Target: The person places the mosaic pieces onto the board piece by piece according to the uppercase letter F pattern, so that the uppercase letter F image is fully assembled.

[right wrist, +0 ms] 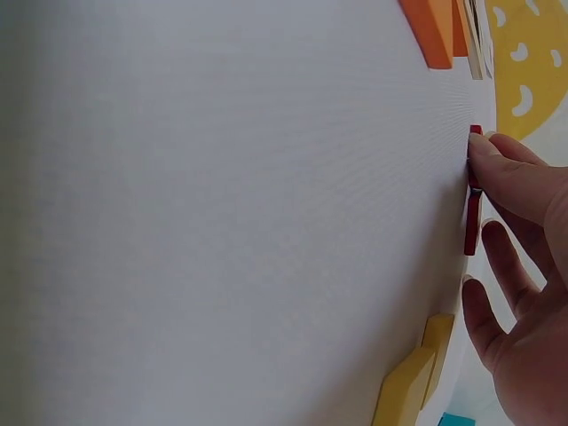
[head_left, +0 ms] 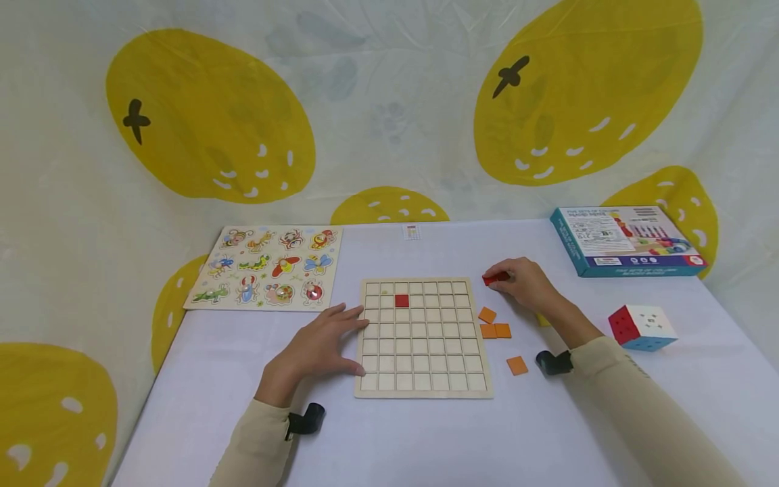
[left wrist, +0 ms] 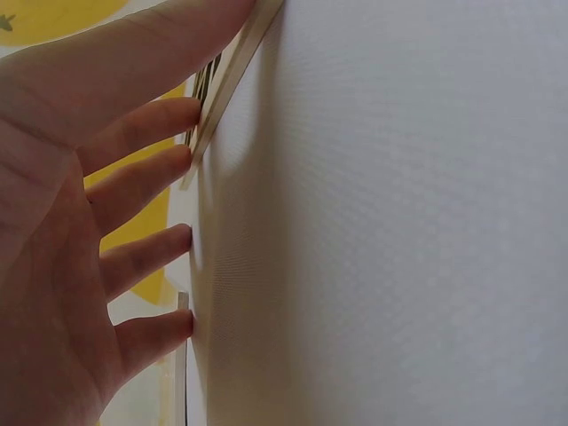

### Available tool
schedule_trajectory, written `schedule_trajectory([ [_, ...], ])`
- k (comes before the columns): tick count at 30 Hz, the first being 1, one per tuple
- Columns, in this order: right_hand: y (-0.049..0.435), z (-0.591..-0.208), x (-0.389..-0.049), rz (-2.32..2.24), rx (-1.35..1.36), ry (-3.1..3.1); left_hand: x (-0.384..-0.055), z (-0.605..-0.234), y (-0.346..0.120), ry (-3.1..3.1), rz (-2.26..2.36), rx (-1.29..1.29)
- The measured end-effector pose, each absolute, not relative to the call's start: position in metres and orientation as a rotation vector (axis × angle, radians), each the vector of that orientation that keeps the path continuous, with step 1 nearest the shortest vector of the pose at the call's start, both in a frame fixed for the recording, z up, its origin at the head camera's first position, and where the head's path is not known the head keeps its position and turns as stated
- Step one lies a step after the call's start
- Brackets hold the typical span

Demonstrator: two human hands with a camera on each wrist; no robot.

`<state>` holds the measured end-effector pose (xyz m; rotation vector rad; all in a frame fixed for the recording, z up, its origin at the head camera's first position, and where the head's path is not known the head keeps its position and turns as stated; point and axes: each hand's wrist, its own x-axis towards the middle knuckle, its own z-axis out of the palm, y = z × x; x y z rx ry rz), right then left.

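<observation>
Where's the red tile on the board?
In the head view, the red tile sits on the board, second row from the top, third column from the left.

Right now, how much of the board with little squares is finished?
Done: one red square sits on the wooden board. In hand: the right hand pinches another red tile, while the left hand touches the board's left edge. Still to go, it seems: the other cells look bare, and four orange tiles and some yellow pieces lie off the board.
</observation>
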<state>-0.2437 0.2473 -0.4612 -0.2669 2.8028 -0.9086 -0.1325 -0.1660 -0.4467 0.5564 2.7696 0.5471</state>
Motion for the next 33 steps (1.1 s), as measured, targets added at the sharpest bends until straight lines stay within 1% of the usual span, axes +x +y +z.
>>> schedule_trajectory([
  [14,0.246,-0.444,-0.241,-0.856,-0.305,2.819,-0.133,-0.446,-0.166,2.763,0.558,0.552],
  [33,0.233,-0.425,-0.238,-1.019,-0.301,2.871,-0.132,-0.444,-0.166,2.76,0.547,0.546],
])
